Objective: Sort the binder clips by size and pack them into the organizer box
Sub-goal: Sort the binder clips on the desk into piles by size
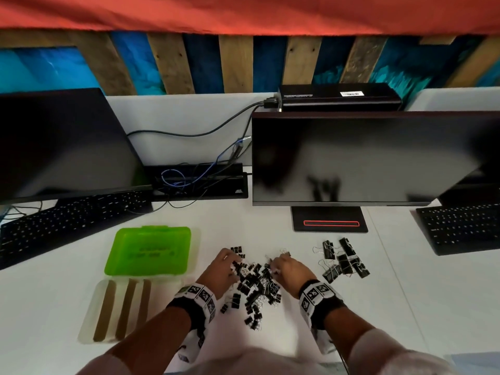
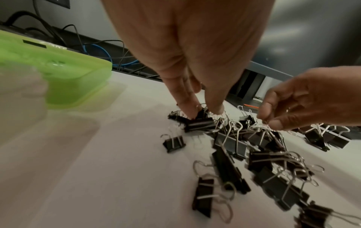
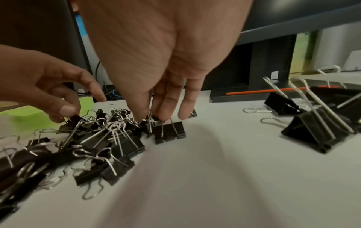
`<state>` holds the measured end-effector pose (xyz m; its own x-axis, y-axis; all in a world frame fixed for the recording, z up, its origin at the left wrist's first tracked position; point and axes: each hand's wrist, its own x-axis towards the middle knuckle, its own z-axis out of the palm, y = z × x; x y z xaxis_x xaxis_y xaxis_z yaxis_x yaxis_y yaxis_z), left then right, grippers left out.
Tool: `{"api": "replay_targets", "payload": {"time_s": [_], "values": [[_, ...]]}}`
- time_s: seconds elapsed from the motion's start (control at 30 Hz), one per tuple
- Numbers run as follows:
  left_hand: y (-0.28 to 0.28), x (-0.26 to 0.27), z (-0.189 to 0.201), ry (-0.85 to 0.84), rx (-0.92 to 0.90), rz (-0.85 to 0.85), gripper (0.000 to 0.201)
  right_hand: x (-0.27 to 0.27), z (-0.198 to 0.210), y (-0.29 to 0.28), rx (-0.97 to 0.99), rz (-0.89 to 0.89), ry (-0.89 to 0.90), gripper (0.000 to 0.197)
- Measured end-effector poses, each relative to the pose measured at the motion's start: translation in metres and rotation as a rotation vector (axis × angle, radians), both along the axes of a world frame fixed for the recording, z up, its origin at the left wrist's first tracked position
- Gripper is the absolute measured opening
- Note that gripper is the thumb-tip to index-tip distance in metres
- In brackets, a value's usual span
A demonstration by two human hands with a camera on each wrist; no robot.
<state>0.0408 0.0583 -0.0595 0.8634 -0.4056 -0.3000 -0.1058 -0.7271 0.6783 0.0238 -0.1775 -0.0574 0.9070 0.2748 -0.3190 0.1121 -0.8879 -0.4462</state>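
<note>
Both hands work a central pile of binder clips [image 1: 254, 286] on the white desk [image 1: 351, 307], the left hand [image 1: 220, 272] pinching one small clip, the right hand [image 1: 290, 269] apparently pinching wire handles, so lift each clear of tangles before grouping beside the open organizer box [image 1: 100, 312].

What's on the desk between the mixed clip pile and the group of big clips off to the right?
Bare white desk separates the mixed pile from the large clips; the head view shows it.
</note>
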Motion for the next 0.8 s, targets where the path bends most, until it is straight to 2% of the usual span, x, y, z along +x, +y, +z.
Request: {"api": "replay_targets", "payload": {"time_s": [0.1,0.33,0.47,0.57,0.63,0.7,0.8], "values": [[0.001,0.005,0.001,-0.008,-0.031,0.012,0.029,0.002,-0.003,-0.002,0.029,-0.04,0.031,0.014],[0.008,0.009,-0.001,0.0,0.007,0.035,0.016,0.01,0.0,-0.015,0.286,-0.282,0.129,0.013],[0.007,0.001,0.0,0.097,0.067,-0.075,0.038,0.015,-0.001,-0.024,0.287,-0.321,0.121,0.016],[0.005,-0.004,-0.007,0.076,0.108,-0.155,0.034,0.022,-0.005,-0.028,0.253,-0.381,0.047,0.025],[0.006,-0.006,-0.008,0.037,0.077,-0.116,0.028,0.026,-0.008,-0.027,0.193,-0.347,0.025,0.045],[0.006,-0.005,-0.005,0.03,0.033,-0.075,0.033,0.03,-0.009,-0.025,0.144,-0.258,0.083,0.062],[0.008,0.004,0.005,0.015,0.006,-0.057,0.046,0.035,-0.011,-0.014,0.081,-0.147,0.15,0.055]]}}
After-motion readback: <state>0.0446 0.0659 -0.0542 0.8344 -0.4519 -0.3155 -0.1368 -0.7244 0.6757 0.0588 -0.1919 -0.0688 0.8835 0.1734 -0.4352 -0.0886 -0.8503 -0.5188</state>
